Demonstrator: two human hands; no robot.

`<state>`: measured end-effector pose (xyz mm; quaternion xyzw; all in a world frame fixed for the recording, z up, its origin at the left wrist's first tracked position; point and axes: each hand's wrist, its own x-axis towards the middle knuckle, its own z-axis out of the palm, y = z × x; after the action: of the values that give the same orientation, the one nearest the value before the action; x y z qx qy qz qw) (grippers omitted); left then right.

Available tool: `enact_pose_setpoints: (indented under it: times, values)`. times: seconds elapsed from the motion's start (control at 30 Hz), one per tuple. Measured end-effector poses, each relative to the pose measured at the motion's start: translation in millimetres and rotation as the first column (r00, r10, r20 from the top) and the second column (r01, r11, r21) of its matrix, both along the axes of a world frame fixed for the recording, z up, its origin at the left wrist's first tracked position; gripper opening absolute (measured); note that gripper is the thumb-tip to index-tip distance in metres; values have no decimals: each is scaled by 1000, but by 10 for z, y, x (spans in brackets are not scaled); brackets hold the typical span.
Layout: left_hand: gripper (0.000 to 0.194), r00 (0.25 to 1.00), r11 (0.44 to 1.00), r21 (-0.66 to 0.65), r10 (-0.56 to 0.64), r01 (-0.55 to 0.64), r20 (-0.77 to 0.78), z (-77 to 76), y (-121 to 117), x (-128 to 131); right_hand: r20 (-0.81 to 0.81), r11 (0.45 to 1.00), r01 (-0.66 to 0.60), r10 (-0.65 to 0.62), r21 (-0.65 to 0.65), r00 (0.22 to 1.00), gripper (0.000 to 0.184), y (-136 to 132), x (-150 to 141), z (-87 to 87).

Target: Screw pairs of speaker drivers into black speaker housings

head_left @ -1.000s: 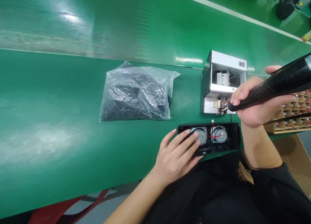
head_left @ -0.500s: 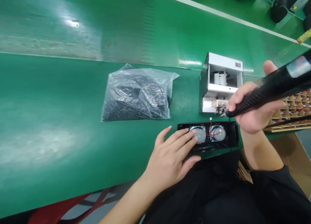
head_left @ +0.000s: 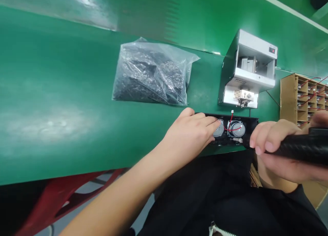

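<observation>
A long black speaker housing (head_left: pixel 251 122) lies at the bench's front edge. Two round speakers sit in it. The right speaker (head_left: pixel 238 129) shows whole, with red wires and a small white connector (head_left: pixel 232 111) at its upper side; the left speaker (head_left: pixel 218 130) is partly under my fingers. My left hand (head_left: pixel 191 132) is closed over the housing's left end, its fingertips at the left speaker. In my right hand (head_left: pixel 278 140) is a black electric screwdriver (head_left: pixel 302 148), lying nearly level. Its tip is at the housing, just below the right speaker; the exact contact point is unclear.
Behind the housing stands a silver and black screw feeder (head_left: pixel 253 72). A clear plastic bag (head_left: pixel 153 73) of dark parts lies on the green bench (head_left: pixel 77 133). At the right is a cardboard box with dividers (head_left: pixel 288 99) and red-wired parts. A red stool (head_left: pixel 58 198) stands below.
My right hand has brought the screwdriver from beside the screw feeder down to the housing. My left hand has closed from spread fingers around the housing's left end. The view has shifted.
</observation>
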<state>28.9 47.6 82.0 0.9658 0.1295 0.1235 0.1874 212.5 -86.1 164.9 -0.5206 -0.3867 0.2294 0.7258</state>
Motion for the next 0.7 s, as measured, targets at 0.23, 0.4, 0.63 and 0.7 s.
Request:
enact_pose_setpoints:
  times: [0.23,0.4,0.63,0.7]
  values:
    - [18,998,1000,25,16,-14,-63,15,-4,75,123,951,-164,135,263,983,90,154,-19,-485]
    - [11,998,1000,-19,13,-14,-69,8,12,84,120,946,-179,152,270,981,91,168,6,-540]
    - [9,995,999,-34,16,-19,-94,38,25,111,193,975,-120,82,190,978,93,175,-74,-526]
    - [9,995,999,-49,16,-21,-101,45,26,117,165,969,-114,79,217,983,93,193,-98,-538]
